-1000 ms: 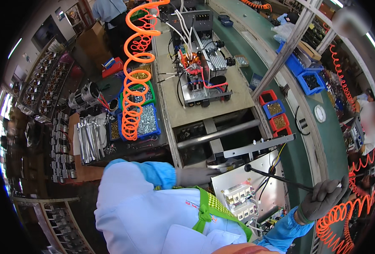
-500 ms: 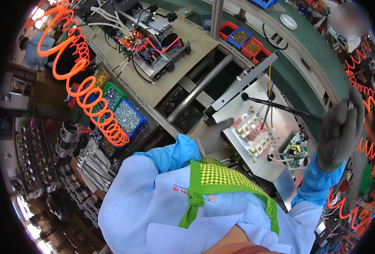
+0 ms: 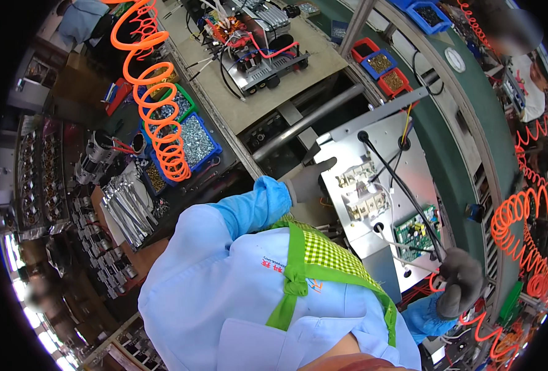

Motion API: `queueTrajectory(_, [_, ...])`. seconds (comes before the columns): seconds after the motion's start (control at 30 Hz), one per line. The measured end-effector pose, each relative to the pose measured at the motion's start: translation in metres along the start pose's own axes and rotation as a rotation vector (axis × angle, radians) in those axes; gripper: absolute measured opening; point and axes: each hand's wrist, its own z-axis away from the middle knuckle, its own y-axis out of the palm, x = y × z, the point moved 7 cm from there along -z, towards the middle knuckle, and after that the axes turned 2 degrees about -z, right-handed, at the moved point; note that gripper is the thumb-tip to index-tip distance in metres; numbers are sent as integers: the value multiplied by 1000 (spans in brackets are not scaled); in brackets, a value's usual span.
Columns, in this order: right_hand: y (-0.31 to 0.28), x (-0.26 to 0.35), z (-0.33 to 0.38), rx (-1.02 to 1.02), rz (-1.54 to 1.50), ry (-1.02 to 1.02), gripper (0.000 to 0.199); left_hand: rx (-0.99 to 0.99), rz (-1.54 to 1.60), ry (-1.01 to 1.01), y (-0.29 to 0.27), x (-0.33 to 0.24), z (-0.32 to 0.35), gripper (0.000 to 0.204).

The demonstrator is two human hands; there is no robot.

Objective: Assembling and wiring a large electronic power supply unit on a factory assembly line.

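Cable [image 3: 410, 193] in right hand [image 3: 462, 281] — lettering [image 3: 273, 264] (red)

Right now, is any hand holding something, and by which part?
The right hand seems to hold the black cable near the end away from the metal panel. The left hand is at the panel's left edge; whether it grips is unclear.
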Motion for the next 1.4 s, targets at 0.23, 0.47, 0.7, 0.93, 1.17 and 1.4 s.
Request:
queueTrajectory(0.23, [-106, -20, 183, -852, 668, 667, 47, -401, -966, 518, -28, -75, 49, 84])
queueTrajectory(0.47, [-41, -103, 277, -579, 1073, 988, 50, -403, -1150, 709, -29, -94, 9, 79])
queueTrajectory(0.7, [24, -76, 262, -795, 856, 744, 46, -351, -1216, 705, -9, -107, 14, 63])
queueTrajectory(0.93, [-23, -124, 299, -888, 712, 1026, 50, -267, -1072, 682, -13, -109, 22, 58])
queueTrajectory(1.17, [-11, -195, 359, -987, -267, 1121, 38, -434, -1338, 646, -13, -102, 23, 71])
queueTrajectory(1.4, [5, -210, 312, -991, -756, 979, 44, -289, -1206, 783, -16, -105, 19, 67])
